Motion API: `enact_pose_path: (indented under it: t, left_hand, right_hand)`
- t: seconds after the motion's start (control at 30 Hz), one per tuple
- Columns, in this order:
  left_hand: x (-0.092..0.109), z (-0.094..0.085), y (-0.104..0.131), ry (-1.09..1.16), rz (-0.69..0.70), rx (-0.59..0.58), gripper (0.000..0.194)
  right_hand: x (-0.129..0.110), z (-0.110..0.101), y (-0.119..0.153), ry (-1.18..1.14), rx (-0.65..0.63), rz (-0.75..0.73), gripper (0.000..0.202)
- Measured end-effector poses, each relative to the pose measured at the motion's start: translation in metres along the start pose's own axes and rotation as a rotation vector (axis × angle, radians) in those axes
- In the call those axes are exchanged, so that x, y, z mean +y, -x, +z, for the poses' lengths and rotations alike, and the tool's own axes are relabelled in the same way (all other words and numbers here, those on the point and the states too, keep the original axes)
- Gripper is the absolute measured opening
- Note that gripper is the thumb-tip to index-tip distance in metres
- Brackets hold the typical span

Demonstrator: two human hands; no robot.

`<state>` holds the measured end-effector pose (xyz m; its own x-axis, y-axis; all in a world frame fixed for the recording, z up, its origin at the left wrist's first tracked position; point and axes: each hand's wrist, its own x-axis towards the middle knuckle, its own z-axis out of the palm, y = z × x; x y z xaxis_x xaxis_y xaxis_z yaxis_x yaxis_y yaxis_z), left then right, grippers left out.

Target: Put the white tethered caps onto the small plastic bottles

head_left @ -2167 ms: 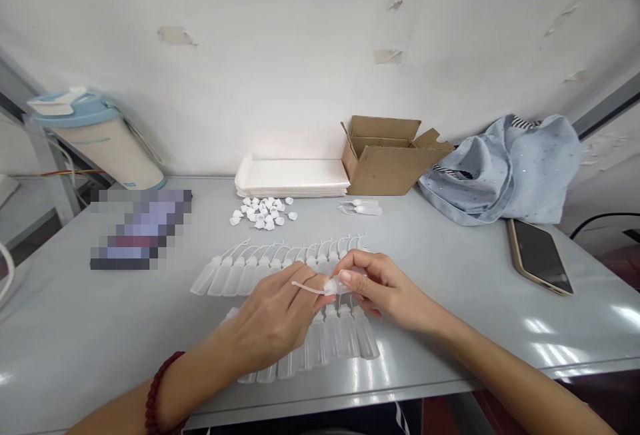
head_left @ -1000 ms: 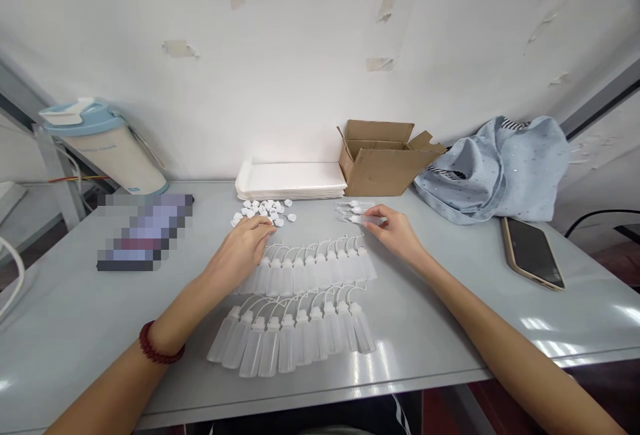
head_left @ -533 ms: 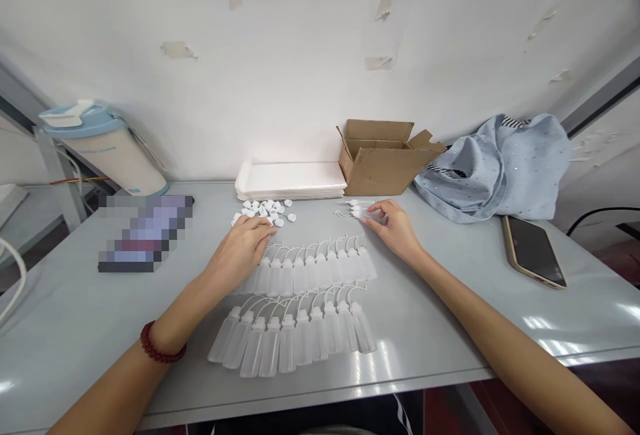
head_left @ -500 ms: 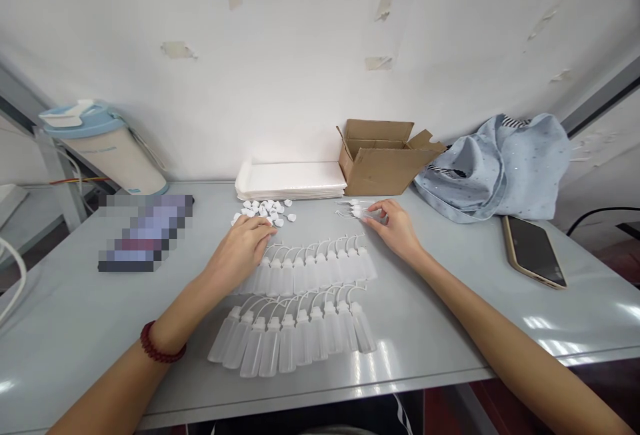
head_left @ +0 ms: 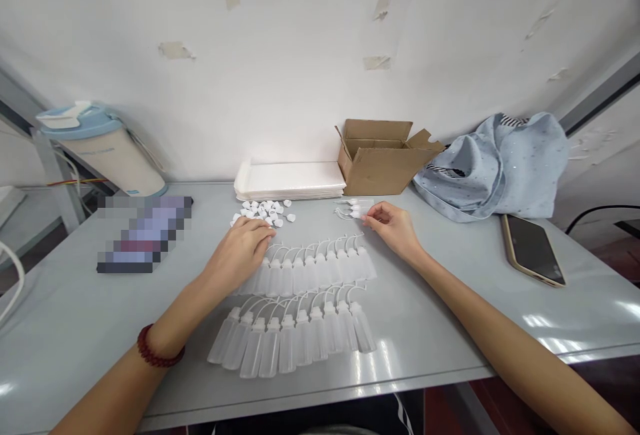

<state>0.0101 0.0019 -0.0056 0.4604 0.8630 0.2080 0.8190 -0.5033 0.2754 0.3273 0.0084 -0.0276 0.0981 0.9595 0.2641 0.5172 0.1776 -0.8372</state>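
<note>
My left hand rests at the near edge of a pile of small white caps. Its fingers are curled together, and what they hold, if anything, is hidden; a bit of white shows by the fingertips. To the right, my right hand pinches the end of a small translucent plastic bottle between thumb and forefinger. Similar bottles with thin strap loops lie just behind it. Two rows of translucent squeeze bottles with curved straps lie nearer me: a back row and a front row. My left hand covers part of the back row.
Along the wall stand a stack of white sleeves and an open cardboard box. A blue cloth bag and a phone are at right. At left are a tumbler and a blurred-out device.
My right hand's fingers have closed in on the nearest of the small bottles, and its forefinger has drawn toward the thumb. My left hand has stayed almost still.
</note>
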Motion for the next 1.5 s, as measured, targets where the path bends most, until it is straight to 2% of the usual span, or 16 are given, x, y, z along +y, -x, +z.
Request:
enact_pose_path:
  t: [0.27, 0.43, 0.53, 0.6, 0.67, 0.77, 0.83, 1.1, 1.5]
  left_hand:
    - [0.001, -0.001, 0.000, -0.011, -0.009, -0.027, 0.039]
    - [-0.001, 0.001, 0.000, -0.016, 0.006, -0.012, 0.040]
    - [0.003, -0.002, 0.000, 0.022, 0.000, 0.018, 0.039]
    - [0.008, -0.005, 0.001, 0.067, -0.016, 0.040, 0.036]
    - [0.013, -0.008, 0.002, 0.114, -0.041, 0.067, 0.032]
    - [0.021, -0.011, 0.003, 0.155, -0.064, 0.109, 0.026]
    - [0.023, -0.012, 0.003, 0.168, -0.063, 0.124, 0.023]
    - [0.027, -0.013, 0.004, 0.195, -0.124, 0.082, 0.018]
    - [0.029, -0.012, 0.006, 0.236, -0.184, 0.038, 0.017]
  right_hand:
    - [-0.002, 0.000, 0.000, -0.004, -0.039, 0.016, 0.021]
    - [-0.020, -0.009, 0.004, 0.029, -0.116, 0.028, 0.017]
    - [-0.038, -0.021, 0.009, 0.075, -0.276, 0.058, 0.014]
    - [-0.049, -0.028, 0.014, 0.183, -0.481, 0.090, 0.020]
    - [-0.057, -0.033, 0.019, 0.278, -0.632, 0.103, 0.028]
    - [-0.063, -0.035, 0.023, 0.370, -0.794, 0.136, 0.031]
    - [-0.064, -0.034, 0.025, 0.394, -0.859, 0.176, 0.030]
    - [-0.059, -0.032, 0.023, 0.396, -0.874, 0.217, 0.031]
    - [-0.057, -0.030, 0.023, 0.291, -0.772, 0.192, 0.026]
